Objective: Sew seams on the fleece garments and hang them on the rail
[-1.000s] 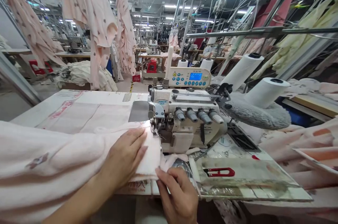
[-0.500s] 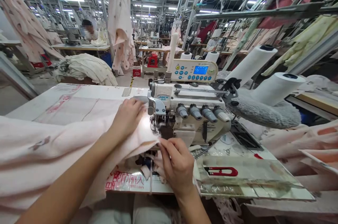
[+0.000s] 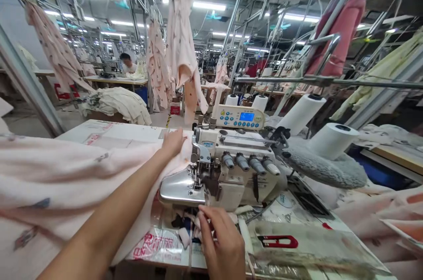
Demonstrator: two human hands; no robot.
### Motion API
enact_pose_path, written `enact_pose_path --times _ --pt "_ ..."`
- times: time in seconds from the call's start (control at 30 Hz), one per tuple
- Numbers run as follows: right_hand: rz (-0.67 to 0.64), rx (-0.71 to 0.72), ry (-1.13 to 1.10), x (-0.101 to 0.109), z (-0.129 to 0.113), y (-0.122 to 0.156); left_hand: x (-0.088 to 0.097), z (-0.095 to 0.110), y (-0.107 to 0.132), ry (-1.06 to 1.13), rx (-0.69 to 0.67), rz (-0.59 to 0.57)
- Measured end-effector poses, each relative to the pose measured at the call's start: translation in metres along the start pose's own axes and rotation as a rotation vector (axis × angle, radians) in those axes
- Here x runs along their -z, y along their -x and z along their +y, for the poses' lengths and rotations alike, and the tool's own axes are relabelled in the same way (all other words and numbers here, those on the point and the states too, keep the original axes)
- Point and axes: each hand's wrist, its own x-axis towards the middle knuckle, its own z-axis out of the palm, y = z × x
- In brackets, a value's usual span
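Note:
My left hand (image 3: 174, 142) is closed on the pale pink printed fabric (image 3: 132, 163), beside and behind the needle area of a JACK overlock sewing machine (image 3: 241, 152). The fabric spreads left over the table and down its front edge. The machine's shiny metal plate (image 3: 181, 185) lies bare in front of the presser foot. My right hand (image 3: 223, 240) is just below the plate's front corner, thumb and forefinger slightly apart, with no fabric seen between them. Cloth scraps (image 3: 185, 231) sit under the plate, left of my right hand.
Red thread snips (image 3: 279, 241) lie on the table's right side. White thread cones (image 3: 333, 141) stand behind the machine at right, by a grey fluffy cover (image 3: 327, 170). Pink garments (image 3: 181, 38) hang ahead. A person (image 3: 127, 64) sits at a far table.
My right hand has let go of the fabric's edge and dropped slightly. The fabric has moved back and left off the plate, with my left hand farther back. The view has tilted up.

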Motion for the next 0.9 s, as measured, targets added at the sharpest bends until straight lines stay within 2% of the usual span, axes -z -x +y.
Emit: enact_pose_path --times 0.07,0.13,0.23,0.3,0.4,0.47,0.53,0.6,0.67,0.8,0.83,0.9 --pt "-0.017 -0.014 -0.063 -0.005 -0.003 0.007 0.008 -0.013 0.005 0.091 0.048 0.023" --pt "-0.024 -0.055 -0.151 -0.009 -0.005 0.015 0.020 -0.034 0.023 0.201 0.068 0.042" --pt "-0.058 -0.171 -0.302 -0.017 -0.008 0.024 0.046 -0.064 0.071 0.384 0.045 -0.003" --pt "-0.107 -0.319 -0.403 -0.025 -0.008 0.023 0.060 -0.075 0.110 0.480 0.018 -0.077" --pt "-0.222 -0.608 -0.636 -0.041 -0.009 0.017 0.063 -0.071 0.166 0.843 0.047 -0.249" --pt "-0.273 -0.800 -0.918 -0.050 -0.012 0.014 0.052 -0.058 0.194 1.170 0.078 -0.386" --pt "-0.219 -0.976 -1.201 -0.054 -0.015 0.013 0.037 -0.041 0.211 1.375 0.053 -0.490" --pt "-0.100 -1.090 -1.342 -0.052 -0.017 0.013 0.022 -0.026 0.216 1.434 0.016 -0.508" --pt "0.069 -1.176 -1.368 -0.047 -0.017 0.013 0.013 -0.014 0.211 1.409 0.024 -0.441" --pt "0.312 -1.270 -1.379 -0.041 -0.011 0.020 0.012 0.002 0.186 1.286 -0.013 -0.333" --pt "0.299 -1.272 -1.360 -0.041 -0.009 0.024 0.014 0.003 0.179 1.255 -0.041 -0.322" --pt "0.173 -1.250 -1.256 -0.038 -0.008 0.035 0.021 0.002 0.171 1.197 -0.082 -0.296"
